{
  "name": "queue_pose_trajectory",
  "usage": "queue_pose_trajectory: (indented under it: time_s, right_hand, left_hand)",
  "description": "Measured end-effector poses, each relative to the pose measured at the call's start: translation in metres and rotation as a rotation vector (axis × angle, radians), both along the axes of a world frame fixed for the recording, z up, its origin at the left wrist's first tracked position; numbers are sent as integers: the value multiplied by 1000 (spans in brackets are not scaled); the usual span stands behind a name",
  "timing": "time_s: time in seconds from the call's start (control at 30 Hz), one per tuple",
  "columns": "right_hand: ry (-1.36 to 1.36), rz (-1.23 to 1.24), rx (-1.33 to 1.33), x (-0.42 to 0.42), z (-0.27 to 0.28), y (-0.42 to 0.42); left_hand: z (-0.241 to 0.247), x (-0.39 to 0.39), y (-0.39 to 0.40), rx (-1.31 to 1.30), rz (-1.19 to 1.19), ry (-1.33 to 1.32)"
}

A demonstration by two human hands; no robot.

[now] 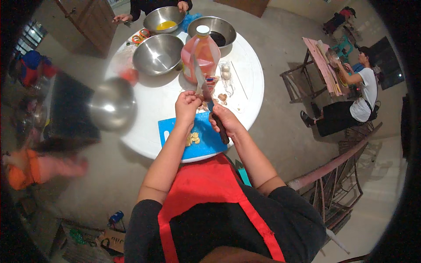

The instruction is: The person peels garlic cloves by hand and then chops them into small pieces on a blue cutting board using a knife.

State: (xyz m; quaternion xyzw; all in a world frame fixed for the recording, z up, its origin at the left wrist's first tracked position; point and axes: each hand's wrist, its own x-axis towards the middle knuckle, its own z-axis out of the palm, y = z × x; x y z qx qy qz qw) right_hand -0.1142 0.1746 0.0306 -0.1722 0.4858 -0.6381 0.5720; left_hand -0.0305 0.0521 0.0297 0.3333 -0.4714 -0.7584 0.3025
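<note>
My right hand (227,120) grips the dark wooden handle of a kitchen knife (222,131), its blade pointing away from me. My left hand (187,107) is beside the blade with curled fingers; whether a small piece sits between the fingertips is hard to see. Under my forearms lies a blue cutting board (210,143) at the table's near edge. Several peeled garlic cloves (195,138) rest on it, partly hidden by my left forearm. Beyond my hands, garlic skins (223,97) are scattered on the round white table (251,69).
A large plastic jug (200,54) with a white cap stands past the knife. Steel bowls (158,54) are around it; one holds yellow liquid (166,25), another dark liquid (217,38). A blurred steel bowl (113,104) is at the left. Garlic bulbs (225,72) lie in netting. Other people are nearby.
</note>
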Motion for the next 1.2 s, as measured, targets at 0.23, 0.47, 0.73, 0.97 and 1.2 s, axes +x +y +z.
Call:
queue_pose_trajectory:
  time_s: [0.23, 0.47, 0.73, 0.97, 1.2]
  right_hand:
    - [-230, 113, -2, -4, -4, 4]
    - [-164, 115, -1, -6, -3, 6]
    - [-309, 77, -38, -4, 1, 10]
    - [-265, 144, -53, -3, -5, 12]
    - [-240, 75, -15, 4, 0, 10]
  left_hand:
    - [-5, 2, -3, 92, -40, 60]
    - [9, 5, -6, -152, -132, -106]
    - [10, 8, -14, -65, -249, -68]
    - [3, 6, -9, 26, -228, 35]
    - [-4, 6, -6, 0, -151, 55]
